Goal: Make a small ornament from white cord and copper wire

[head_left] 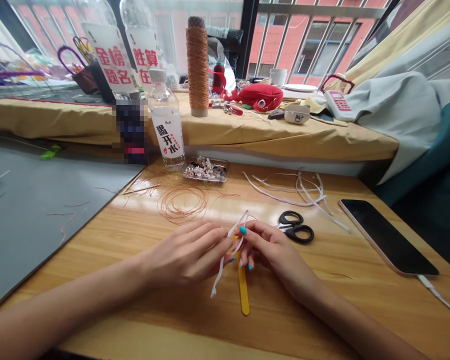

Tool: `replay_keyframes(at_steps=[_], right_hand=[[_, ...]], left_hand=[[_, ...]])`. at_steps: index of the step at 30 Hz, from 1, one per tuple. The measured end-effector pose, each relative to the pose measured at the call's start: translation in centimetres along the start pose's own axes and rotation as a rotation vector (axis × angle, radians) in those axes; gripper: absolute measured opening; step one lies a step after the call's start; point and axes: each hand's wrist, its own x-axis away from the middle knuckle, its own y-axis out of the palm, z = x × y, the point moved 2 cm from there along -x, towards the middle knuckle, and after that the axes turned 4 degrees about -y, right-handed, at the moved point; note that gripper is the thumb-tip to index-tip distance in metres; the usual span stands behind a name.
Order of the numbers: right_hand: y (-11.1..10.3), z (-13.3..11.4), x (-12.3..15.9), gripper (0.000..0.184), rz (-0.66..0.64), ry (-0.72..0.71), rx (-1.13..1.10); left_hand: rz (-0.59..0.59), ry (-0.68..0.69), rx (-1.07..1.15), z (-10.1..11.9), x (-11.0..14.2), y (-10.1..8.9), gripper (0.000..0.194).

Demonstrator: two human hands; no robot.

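My left hand (195, 250) and my right hand (266, 245) meet above the wooden table, both with fingers closed on a thin white cord (218, 277). One end of the cord hangs down to a small knot, and a folded part sticks up above my fingertips. A flat yellow stick (243, 292) reaches out below my right fingers; whether it is held or lies on the table I cannot tell. Black-handled scissors (302, 234) lie just beyond my right hand, their blades partly hidden.
Beyond the hands are a coil of copper-coloured thread (183, 204), a clear tray of small beads (205, 171), and loose white cords (303, 200). A phone (390, 237) with a cable lies at right. A water bottle (167, 130) and thread spool (197, 70) stand farther back.
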Motion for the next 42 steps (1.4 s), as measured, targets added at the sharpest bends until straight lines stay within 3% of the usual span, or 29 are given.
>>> replay_keyframes(at_steps=[6,12,26,34,38,42], right_hand=[[-0.09,0.14,-0.29,0.022,-0.051,-0.018,0.008],[-0.13,0.28,-0.34,0.023,-0.018,-0.038,0.014],[-0.18,0.55,-0.18,0.028,0.066,-0.013,-0.036],[-0.17,0.32,0.05,0.027,0.024,0.017,-0.119],[-0.07,0.25,0.09,0.034,0.004,0.035,-0.120],[-0.03,0.35,-0.12,0.032,0.005,-0.008,-0.095]], left_hand=[[-0.048,0.032,-0.042,0.14,-0.06,0.06,0.023],[-0.072,0.071,-0.037,0.41,-0.09,0.27,0.021],[-0.004,0.011,0.022,0.43,-0.24,0.19,0.020],[-0.024,0.205,-0.130,0.79,-0.04,-0.29,0.022],[0.024,0.184,-0.013,0.89,-0.19,-0.62,0.023],[-0.034,0.171,0.151,0.96,-0.07,-0.11,0.021]])
